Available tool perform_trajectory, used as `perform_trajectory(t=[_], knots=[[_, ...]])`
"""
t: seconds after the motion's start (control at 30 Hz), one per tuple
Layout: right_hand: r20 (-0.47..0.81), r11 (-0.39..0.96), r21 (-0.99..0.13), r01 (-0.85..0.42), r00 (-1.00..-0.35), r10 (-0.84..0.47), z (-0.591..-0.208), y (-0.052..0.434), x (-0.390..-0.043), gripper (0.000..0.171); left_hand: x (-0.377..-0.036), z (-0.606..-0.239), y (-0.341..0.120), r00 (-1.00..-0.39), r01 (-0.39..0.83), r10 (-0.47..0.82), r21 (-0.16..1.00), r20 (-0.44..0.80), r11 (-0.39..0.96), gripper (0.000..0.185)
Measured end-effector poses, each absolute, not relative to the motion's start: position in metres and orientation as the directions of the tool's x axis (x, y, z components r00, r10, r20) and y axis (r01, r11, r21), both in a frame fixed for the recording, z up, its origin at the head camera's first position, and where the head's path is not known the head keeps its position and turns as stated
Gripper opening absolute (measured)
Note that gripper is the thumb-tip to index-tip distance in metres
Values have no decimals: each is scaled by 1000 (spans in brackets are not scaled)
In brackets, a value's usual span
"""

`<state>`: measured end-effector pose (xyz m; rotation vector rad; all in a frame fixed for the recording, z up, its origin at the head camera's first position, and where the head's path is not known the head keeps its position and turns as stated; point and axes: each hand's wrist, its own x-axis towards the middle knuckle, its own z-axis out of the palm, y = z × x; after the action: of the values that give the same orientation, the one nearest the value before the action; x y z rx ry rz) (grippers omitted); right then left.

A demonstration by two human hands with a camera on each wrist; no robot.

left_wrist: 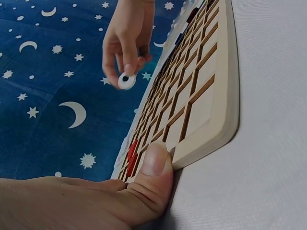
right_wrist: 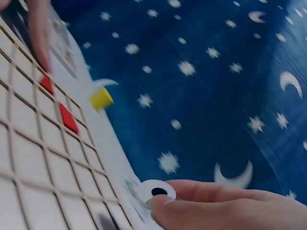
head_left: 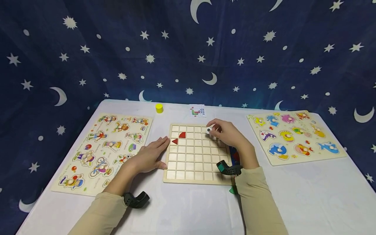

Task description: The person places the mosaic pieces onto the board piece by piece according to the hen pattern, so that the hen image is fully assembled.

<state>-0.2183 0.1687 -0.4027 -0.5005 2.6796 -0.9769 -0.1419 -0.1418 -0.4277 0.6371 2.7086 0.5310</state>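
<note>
Wooden and pale, the grid board [head_left: 195, 153] lies flat on a white table [head_left: 308, 195], with two red pieces [head_left: 179, 137] in its top-left squares. From the head view, the right hand [head_left: 227, 133] pinches a small white disc [head_left: 209, 130] with a black dot over the board's top row. The left hand [head_left: 148, 158] lies flat with straight fingers against the board's left edge. Two picture puzzles [head_left: 101, 151] sit at the sides, and a yellow peg [head_left: 159, 108] and a small card [head_left: 197, 111] lie behind the board.

From the left wrist, the thumb [left_wrist: 156, 165] presses on the board's [left_wrist: 211, 96] thick, smooth edge. The right hand [left_wrist: 127, 40] holds the disc [left_wrist: 126, 80] just above the squares.

From the right wrist, the fingertips [right_wrist: 187, 201] nip the round, flat disc [right_wrist: 156, 191] at its edge. The squares look shallow with thin walls.

To do it well, I think the left hand should hold the board steady while the disc comes down flat, right in the middle of one square.
</note>
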Motion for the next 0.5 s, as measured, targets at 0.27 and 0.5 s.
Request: perform_trajectory(t=[0.27,0.5], knots=[[-117,668,-690,-277,-869,-482,-415,129,-214,22,-141,-429,-143,-856,357,473,421,-209,834,97],[-43,635,-689,-350,-855,-517,-426,111,-211,15,-142,-428,-143,-855,367,479,420,-201,830,97]])
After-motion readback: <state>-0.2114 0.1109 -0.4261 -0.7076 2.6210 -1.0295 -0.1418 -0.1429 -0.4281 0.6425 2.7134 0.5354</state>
